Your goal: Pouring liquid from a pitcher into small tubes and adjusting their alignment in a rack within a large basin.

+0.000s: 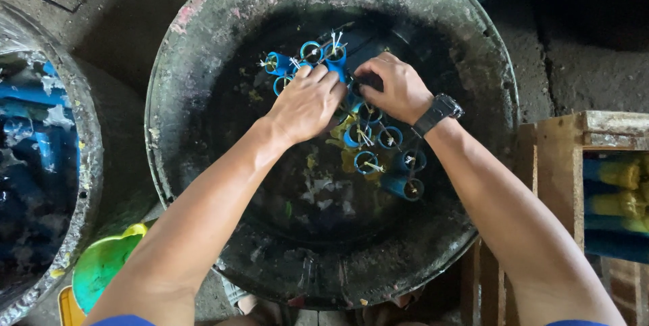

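I see two bare arms. The right hand [399, 88] has a black watch [438, 113] on its wrist. Blue sleeves peek in at the bottom corners.

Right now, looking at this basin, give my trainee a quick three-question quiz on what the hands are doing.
1. True or false: both hands are inside the basin.
2. Which hand wears the watch?
3. What colour are the tubes: A red, B blue, C white?

Key:
1. True; the left hand and right hand meet over the tubes.
2. The right.
3. B.
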